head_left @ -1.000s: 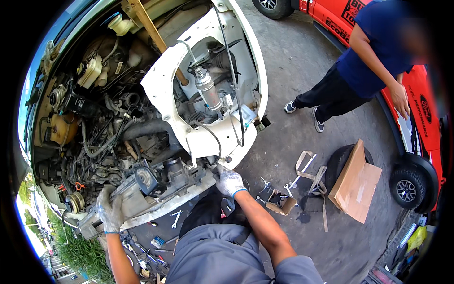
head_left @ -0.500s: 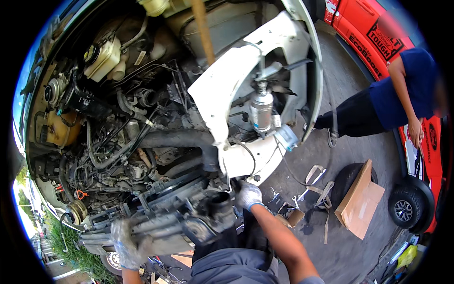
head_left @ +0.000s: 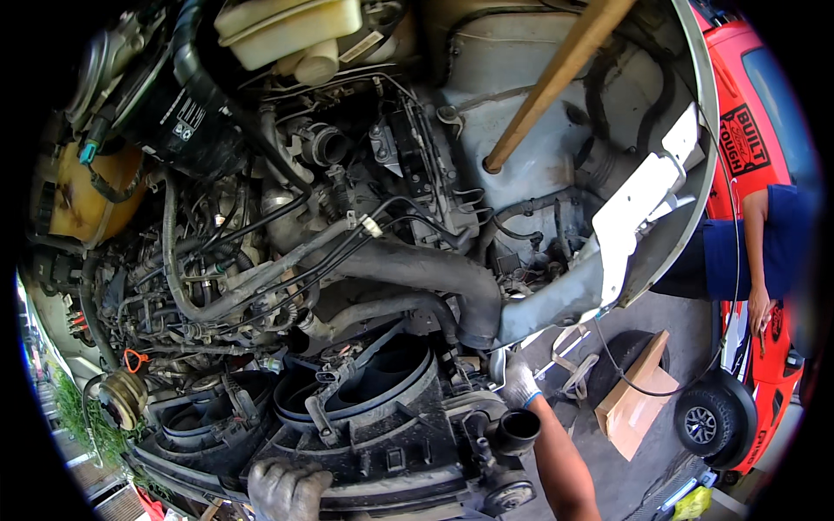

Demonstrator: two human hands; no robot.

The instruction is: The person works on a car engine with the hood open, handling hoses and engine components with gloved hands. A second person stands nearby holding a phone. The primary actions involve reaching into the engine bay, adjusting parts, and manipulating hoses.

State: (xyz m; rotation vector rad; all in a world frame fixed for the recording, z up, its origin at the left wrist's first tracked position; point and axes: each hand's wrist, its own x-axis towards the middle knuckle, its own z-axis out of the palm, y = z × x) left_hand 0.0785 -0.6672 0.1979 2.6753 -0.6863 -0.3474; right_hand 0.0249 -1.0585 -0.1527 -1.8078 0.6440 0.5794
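A radiator and fan assembly (head_left: 369, 458) sits at the front of an opened engine bay, its black plastic shrouds facing the engine. My left hand (head_left: 289, 488), in a dirty grey glove, has its fingers curled over the assembly's near edge. Past the assembly's right end is my right hand (head_left: 519, 382), in a white glove with a blue cuff. The shroud and pipes beside it partly cover its fingers, so its grip is unclear. A round black pipe outlet (head_left: 519, 429) sticks up at the assembly's right corner. A thick black hose (head_left: 408, 263) crosses the bay behind.
A wooden prop (head_left: 556, 87) stands in the bay's far right. Over the right fender hangs a white panel (head_left: 638, 204). On the ground at right are cardboard (head_left: 638, 404) and a tire (head_left: 621, 347). A person in dark blue (head_left: 764, 243) stands beside a red vehicle (head_left: 738, 87).
My view has moved closer over the bay. The assembly shows more of its fan openings. My left hand, blurred before, now rests curled on its near edge. The silver canister is out of view.
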